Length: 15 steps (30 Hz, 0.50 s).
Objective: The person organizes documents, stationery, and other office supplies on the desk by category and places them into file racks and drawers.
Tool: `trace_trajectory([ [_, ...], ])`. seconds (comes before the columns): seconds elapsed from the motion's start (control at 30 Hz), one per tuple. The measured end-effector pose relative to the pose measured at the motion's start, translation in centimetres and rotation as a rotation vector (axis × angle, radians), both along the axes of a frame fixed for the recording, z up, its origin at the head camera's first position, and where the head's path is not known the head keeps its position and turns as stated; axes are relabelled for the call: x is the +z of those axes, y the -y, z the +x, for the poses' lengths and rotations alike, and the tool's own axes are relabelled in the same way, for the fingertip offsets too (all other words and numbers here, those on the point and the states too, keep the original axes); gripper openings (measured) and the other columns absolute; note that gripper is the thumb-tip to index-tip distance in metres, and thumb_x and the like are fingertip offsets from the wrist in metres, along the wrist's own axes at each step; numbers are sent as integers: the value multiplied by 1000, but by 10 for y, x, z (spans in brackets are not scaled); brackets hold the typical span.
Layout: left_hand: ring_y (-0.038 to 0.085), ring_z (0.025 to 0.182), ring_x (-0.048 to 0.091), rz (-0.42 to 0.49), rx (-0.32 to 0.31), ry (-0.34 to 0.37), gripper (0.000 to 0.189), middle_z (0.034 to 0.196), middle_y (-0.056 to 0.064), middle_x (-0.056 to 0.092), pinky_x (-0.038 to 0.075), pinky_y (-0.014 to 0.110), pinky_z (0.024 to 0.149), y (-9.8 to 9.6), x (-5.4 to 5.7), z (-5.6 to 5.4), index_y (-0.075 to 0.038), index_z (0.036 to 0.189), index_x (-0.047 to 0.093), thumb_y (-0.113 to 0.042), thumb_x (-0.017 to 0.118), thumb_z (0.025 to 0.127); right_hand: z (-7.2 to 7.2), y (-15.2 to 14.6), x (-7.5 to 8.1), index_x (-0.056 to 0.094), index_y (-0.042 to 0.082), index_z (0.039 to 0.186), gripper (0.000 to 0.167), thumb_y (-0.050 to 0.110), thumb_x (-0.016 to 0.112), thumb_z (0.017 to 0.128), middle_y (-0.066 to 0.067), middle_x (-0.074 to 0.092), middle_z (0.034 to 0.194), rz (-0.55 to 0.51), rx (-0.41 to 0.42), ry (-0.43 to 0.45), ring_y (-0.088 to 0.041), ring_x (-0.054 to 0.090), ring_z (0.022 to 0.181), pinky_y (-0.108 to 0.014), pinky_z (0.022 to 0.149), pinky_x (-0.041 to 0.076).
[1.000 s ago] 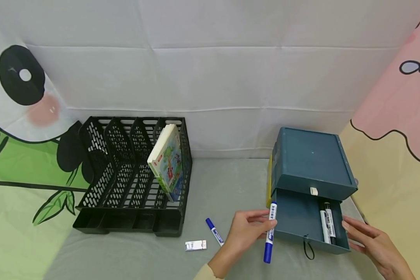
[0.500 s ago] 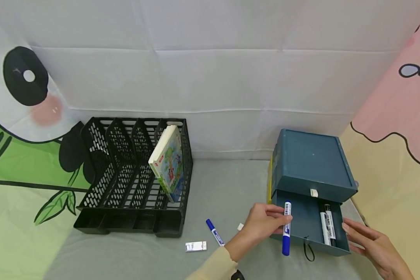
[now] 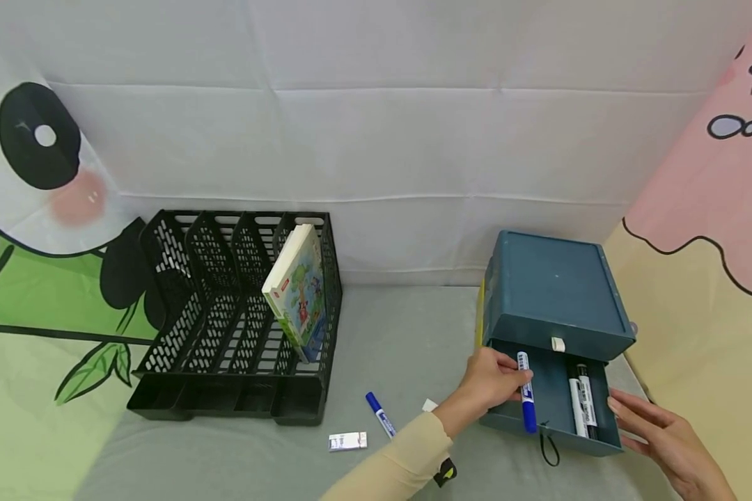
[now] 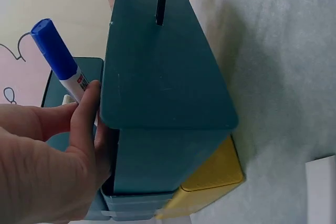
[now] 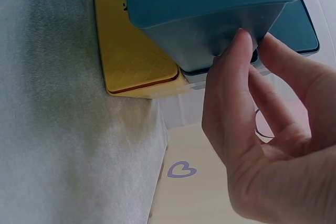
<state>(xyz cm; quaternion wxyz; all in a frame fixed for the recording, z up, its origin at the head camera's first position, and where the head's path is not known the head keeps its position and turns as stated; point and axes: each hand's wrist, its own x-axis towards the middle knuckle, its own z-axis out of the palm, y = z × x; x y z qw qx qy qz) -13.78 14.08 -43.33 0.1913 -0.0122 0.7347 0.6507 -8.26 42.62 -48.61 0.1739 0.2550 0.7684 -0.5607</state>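
Observation:
My left hand (image 3: pixel 491 379) pinches a marker with a blue cap (image 3: pixel 529 416) between thumb and fingers. The marker is over the left part of a pulled-out teal drawer (image 3: pixel 551 410). In the left wrist view the blue cap (image 4: pixel 54 49) sticks out past my fingertips, beside the drawer wall. Inside the drawer, on its right, lie two white-bodied markers, one white (image 3: pixel 578 408) and one with black ends (image 3: pixel 587 396). My right hand (image 3: pixel 670 438) touches the drawer's outer right side with extended fingers, as the right wrist view (image 5: pixel 262 114) also shows.
The teal drawer box (image 3: pixel 558 285) stands above a yellow one (image 5: pixel 131 51). Another blue marker (image 3: pixel 381 415) and a small white box (image 3: pixel 347 441) lie on the grey cloth. A black rack (image 3: pixel 225 313) holds a book (image 3: pixel 303 292) at left. Part of a white item (image 3: pixel 429 405) shows by my left forearm.
My left hand has moved right and slightly up with the blue marker, from beside the drawer to over it. My right hand has stayed at the drawer's side.

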Motion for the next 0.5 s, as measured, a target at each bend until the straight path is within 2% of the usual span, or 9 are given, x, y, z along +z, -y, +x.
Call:
trace_trajectory([
  [0.17, 18, 61, 71, -62, 9, -52, 12, 74, 3, 67, 61, 32, 61, -16, 1, -3, 3, 95, 70, -4, 78, 91, 1, 0, 0, 40, 5, 157, 89, 58, 69, 92, -29, 31, 159, 11, -5, -4, -10, 62, 102, -41, 93, 58],
  [0.33, 14, 54, 65, -157, 40, -104, 12, 70, 3, 68, 54, 25, 53, -31, 0, -7, 2, 93, 71, -5, 79, 90, 1, 0, -1, 41, 7, 157, 89, 60, 70, 91, -29, 28, 160, 8, -14, 3, -9, 63, 101, -42, 92, 58],
  [0.5, 12, 59, 56, -231, 98, -137, 16, 69, 2, 60, 47, 26, 53, -43, -6, -9, -2, 81, 68, -9, 80, 89, 2, -1, -1, 45, 8, 155, 85, 59, 70, 92, -30, 30, 160, 5, -15, 5, -9, 63, 100, -42, 92, 58],
])
